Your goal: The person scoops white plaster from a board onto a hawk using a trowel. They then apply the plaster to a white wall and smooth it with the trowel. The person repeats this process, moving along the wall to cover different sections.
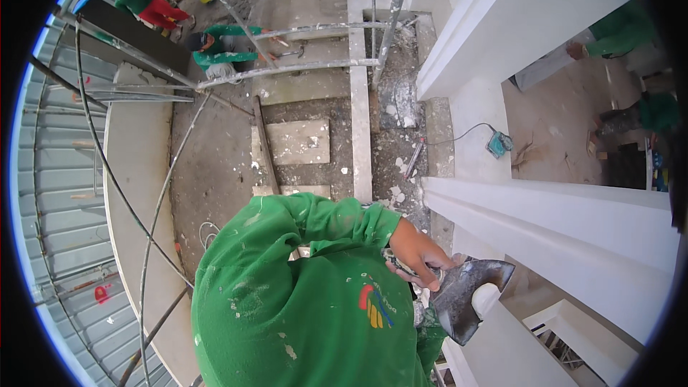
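My left arm, in a plaster-spattered green sleeve, reaches across my chest to the right. My left hand (421,249) is closed on the edge of a dark, curved plate (459,299) smeared with grey, its exact kind unclear. A smooth white lump (486,300), plaster by its look, sits on the plate's right side. Below the wrist is a speckled grey thing that I cannot make out. My right hand does not show; my green shirt (315,315) fills the lower middle. White wall ledges lie just right of the plate.
Metal scaffold bars (315,67) cross ahead and at left. A teal power tool (499,145) with a cable rests on a white ledge. A person in green (222,50) crouches on the floor below; others are at far left and beyond the right opening. Debris litters the floor.
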A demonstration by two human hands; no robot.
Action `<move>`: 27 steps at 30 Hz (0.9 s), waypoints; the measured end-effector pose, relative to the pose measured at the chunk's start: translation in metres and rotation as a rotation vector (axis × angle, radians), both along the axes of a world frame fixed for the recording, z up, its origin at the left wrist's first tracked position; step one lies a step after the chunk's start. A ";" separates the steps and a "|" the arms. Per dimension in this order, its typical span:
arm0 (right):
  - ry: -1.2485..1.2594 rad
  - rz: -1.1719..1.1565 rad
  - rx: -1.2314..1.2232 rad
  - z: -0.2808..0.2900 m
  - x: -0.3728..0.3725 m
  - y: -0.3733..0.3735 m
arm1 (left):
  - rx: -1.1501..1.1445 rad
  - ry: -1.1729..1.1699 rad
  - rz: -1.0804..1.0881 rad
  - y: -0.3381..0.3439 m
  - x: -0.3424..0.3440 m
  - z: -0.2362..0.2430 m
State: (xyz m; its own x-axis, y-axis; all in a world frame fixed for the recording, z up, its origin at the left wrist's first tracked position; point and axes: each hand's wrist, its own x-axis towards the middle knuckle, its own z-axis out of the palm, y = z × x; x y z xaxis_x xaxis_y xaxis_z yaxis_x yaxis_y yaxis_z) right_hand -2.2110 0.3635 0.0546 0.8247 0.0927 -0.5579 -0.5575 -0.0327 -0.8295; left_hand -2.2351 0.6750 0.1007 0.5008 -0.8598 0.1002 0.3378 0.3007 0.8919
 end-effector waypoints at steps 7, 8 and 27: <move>0.047 -0.023 0.015 -0.009 -0.013 0.007 | -0.056 0.065 -0.019 -0.010 -0.004 -0.020; 0.051 -0.022 0.021 -0.010 -0.014 0.009 | -0.079 0.065 -0.050 -0.015 -0.004 -0.025; 0.267 -0.815 0.660 0.044 -0.068 -0.031 | 0.508 -0.960 0.485 -0.098 0.064 -0.051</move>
State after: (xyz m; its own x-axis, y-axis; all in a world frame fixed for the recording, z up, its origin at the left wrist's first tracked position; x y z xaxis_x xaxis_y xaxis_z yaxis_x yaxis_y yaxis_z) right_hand -2.2788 0.3321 0.0982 0.6333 -0.0804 -0.7697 -0.3746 0.8384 -0.3958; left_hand -2.1710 0.5771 0.0502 0.6912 -0.6506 0.3146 -0.5851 -0.2485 0.7719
